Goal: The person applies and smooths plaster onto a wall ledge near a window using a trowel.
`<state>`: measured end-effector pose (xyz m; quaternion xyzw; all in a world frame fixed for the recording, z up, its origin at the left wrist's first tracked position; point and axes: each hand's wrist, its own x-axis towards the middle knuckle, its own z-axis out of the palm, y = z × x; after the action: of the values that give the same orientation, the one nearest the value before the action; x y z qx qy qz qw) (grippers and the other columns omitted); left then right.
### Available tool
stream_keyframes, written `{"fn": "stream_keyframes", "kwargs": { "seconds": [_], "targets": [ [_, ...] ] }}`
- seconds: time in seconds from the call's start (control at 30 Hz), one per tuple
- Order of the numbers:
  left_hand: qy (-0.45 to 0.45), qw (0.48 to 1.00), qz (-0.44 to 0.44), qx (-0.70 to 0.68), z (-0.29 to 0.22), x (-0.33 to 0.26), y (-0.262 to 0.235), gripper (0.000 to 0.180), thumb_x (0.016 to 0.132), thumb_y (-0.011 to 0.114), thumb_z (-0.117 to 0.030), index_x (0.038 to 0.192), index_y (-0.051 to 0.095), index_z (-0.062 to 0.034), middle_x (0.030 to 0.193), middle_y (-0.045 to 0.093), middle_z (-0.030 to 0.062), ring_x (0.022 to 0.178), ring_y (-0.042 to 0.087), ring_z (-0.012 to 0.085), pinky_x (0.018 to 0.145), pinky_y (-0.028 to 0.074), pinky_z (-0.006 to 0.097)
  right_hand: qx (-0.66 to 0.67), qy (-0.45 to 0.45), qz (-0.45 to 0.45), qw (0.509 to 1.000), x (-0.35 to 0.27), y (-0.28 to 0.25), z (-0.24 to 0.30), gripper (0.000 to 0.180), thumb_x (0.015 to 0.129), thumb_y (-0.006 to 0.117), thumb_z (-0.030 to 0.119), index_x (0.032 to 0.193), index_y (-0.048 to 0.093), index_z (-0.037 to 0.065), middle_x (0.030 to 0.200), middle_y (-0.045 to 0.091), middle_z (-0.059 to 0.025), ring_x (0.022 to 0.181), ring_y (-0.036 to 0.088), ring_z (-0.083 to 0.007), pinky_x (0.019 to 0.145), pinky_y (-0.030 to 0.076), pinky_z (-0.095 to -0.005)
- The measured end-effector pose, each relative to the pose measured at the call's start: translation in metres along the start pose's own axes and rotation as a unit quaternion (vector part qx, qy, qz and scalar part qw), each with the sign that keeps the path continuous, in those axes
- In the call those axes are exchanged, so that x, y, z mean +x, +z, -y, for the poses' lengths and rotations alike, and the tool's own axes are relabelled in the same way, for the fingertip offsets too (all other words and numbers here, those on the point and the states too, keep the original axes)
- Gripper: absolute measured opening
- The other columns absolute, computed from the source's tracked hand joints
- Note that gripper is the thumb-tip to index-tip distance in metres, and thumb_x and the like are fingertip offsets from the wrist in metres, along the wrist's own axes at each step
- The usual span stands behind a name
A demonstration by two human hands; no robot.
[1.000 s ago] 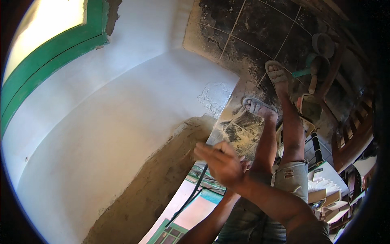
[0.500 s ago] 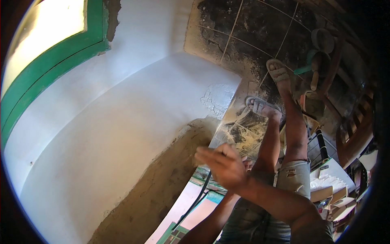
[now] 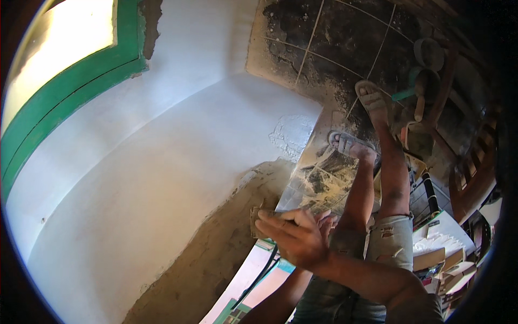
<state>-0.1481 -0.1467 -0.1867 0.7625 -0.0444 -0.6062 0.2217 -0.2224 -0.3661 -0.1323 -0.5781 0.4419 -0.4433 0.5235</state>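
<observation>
My right hand (image 3: 294, 235) is in front of me near the wall's edge, back of the hand up, fingers bent and pointing left. At its fingertips is a small, flat, brown-grey piece (image 3: 254, 222); its kind I cannot make out. Mostly hidden behind the right hand, my left hand (image 3: 326, 220) shows only a few fingertips, so its grip cannot be seen. Below the hands, a strip of bare brown plaster (image 3: 210, 254) borders the smooth white surface (image 3: 145, 167). A wet-looking rough patch (image 3: 291, 135) sits near the white surface's right edge.
A green frame (image 3: 70, 89) surrounds a bright opening at upper left. Dusty dark floor tiles (image 3: 345, 38) lie beyond my sandalled feet. On the right are a wooden-handled tool (image 3: 419, 105), a bucket-like container (image 3: 418, 137), a chair (image 3: 475, 178) and cardboard pieces (image 3: 448, 262).
My right hand has moved slightly down, and the brown-grey piece now shows at its fingertips. More left fingertips show behind it. The whole view has shifted slightly.
</observation>
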Motion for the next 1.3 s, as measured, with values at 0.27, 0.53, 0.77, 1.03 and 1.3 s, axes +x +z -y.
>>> {"fn": "stream_keyframes", "kwargs": {
  "seconds": [0.27,0.53,0.77,1.03,1.3],
  "targets": [
    [-0.054,0.993,0.018,-0.105,0.003,0.005,-0.009,0.046,0.109,0.058,-0.028,0.145,0.052,-0.0011,0.129,0.066,0.013,0.112,0.067,0.0217,0.099,0.053,0.038,0.006,0.003,-0.001,1.0,-0.005,0.005,-0.009,0.045,0.076,0.073,0.002,0.12,0.076,0.007,0.129,0.073,-0.0061,0.105,0.064,-0.0207,0.086,0.048,-0.037],
    [-0.025,1.0,0.015,0.001,-0.019,-0.001,0.007,0.046,0.106,0.064,-0.028,0.143,0.055,-0.0012,0.123,0.07,0.0107,0.107,0.068,0.0195,0.096,0.053,0.036,-0.003,-0.013,0.009,1.0,0.003,0.002,0.001,0.045,0.08,0.069,0.003,0.123,0.076,0.01,0.134,0.071,-0.0059,0.103,0.065,-0.0222,0.08,0.049,-0.0381],
    [0.006,1.0,-0.006,0.008,-0.043,-0.008,0.019,0.038,0.108,0.061,-0.023,0.14,0.056,-0.0037,0.121,0.07,0.0109,0.104,0.067,0.0176,0.094,0.054,0.034,-0.031,0.078,-0.044,0.995,-0.026,0.02,-0.018,0.05,0.075,0.067,-0.006,0.123,0.076,0.006,0.13,0.074,-0.0078,0.103,0.068,-0.0205,0.084,0.053,-0.0366],
    [-0.006,1.0,-0.015,0.008,-0.035,-0.007,0.013,0.041,0.106,0.064,-0.025,0.14,0.056,-0.0031,0.121,0.07,0.011,0.104,0.068,0.0183,0.093,0.055,0.033,-0.014,0.13,-0.048,0.99,-0.043,0.021,-0.014,0.049,0.074,0.069,-0.007,0.122,0.076,0.003,0.126,0.074,-0.0099,0.103,0.068,-0.023,0.083,0.052,-0.0361],
    [-0.008,1.0,-0.021,0.012,-0.037,-0.01,0.012,0.045,0.104,0.067,-0.027,0.14,0.057,-0.0025,0.12,0.069,0.0111,0.104,0.068,0.019,0.091,0.055,0.033,-0.002,0.101,-0.034,0.994,-0.043,0.016,-0.007,0.048,0.075,0.071,-0.005,0.122,0.075,0.003,0.129,0.073,-0.0107,0.101,0.068,-0.0225,0.081,0.05,-0.0373]
  ]
}}
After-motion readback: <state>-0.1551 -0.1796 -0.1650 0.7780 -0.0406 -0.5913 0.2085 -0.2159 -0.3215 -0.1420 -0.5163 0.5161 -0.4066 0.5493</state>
